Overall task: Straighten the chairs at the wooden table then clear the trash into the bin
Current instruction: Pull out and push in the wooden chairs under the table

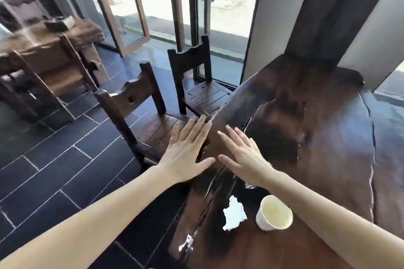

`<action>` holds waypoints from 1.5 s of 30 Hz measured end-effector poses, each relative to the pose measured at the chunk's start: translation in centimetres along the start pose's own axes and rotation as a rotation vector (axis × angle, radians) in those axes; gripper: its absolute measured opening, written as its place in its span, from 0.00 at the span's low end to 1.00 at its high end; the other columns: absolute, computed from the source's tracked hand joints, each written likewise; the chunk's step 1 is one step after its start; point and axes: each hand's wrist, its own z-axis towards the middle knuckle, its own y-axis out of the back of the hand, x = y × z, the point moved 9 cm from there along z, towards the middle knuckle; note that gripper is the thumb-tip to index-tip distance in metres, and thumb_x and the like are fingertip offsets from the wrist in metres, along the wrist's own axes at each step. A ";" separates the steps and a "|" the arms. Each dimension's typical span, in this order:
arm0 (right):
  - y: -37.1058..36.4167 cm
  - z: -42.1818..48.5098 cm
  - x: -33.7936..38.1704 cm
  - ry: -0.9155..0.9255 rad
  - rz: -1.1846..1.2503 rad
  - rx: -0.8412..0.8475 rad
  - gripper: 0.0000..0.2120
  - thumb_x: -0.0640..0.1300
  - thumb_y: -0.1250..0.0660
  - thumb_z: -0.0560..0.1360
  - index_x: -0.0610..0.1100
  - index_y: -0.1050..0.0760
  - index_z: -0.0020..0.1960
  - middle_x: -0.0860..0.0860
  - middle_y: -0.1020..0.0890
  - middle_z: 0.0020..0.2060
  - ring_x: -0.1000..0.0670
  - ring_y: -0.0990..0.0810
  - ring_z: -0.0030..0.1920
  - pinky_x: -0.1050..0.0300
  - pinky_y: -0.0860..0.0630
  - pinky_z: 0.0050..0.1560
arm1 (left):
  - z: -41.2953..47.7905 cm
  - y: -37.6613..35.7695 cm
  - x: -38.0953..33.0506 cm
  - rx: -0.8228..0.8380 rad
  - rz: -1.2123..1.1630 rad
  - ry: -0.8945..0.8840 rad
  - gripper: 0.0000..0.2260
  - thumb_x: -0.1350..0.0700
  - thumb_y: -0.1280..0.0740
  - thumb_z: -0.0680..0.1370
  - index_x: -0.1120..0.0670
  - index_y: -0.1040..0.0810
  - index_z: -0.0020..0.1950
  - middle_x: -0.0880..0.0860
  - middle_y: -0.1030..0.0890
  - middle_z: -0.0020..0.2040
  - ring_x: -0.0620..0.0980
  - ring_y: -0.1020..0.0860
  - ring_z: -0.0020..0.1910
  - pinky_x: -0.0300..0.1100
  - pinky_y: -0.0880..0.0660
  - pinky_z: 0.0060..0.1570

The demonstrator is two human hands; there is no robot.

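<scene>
Holds left grip [185, 150] and right grip [244, 155] flat and released, grasping nothing, over the left edge of the tabletop [328, 137], apparently reaching for the near chair [131, 98] alongside, with crumpled napkin [234, 214] and paper cup [274, 213] lying nearer.

Your bare left grip [185, 153] and bare right grip [246, 157] reach forward side by side, palms down, fingers straight and spread, thumb tips close but apart. Both forearms [109, 207] are bare and outstretched.
</scene>
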 end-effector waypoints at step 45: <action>-10.2 76.6 38.7 0.053 -0.063 -0.153 0.31 0.57 0.46 0.80 0.56 0.57 0.77 0.56 0.67 0.75 0.51 0.69 0.75 0.40 0.62 0.74 | 19.9 9.4 83.3 -0.145 -0.127 0.235 0.37 0.35 0.49 0.77 0.45 0.69 0.74 0.45 0.71 0.74 0.46 0.71 0.73 0.52 0.72 0.69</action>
